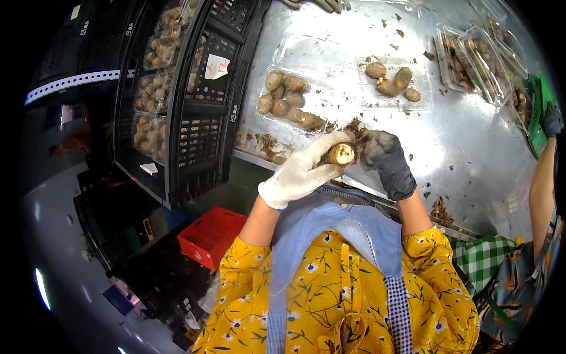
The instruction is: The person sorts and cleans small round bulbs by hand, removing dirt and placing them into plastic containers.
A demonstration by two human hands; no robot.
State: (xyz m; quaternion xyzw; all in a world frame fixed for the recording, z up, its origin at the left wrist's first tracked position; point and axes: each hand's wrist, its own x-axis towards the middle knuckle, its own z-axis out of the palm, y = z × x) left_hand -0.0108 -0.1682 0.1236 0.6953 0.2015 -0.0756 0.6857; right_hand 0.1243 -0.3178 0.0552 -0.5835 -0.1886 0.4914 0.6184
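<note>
My left hand (305, 166), in a white knit glove, grips a brown root vegetable (342, 154), probably a taro corm. Its pale cut end faces up at me. Just to its right is my right hand (382, 157), in a dark glove, with fingers curled and blurred close to the corm; whether they hold anything cannot be seen. Beyond my left hand lies an open clear plastic clamshell (320, 95) with several taro corms (281, 107) in it. A second clear tray (422, 108), farther right, contains a few corms (402, 78).
Brown peelings (353, 126) litter the metal table (464, 146). Filled clamshells (482, 62) are piled at the right, near a co-worker's gloved hand (552, 119) on a green object (539, 115). Black crates (201, 124) with packed trays flank the left; a red crate (212, 236) sits lower.
</note>
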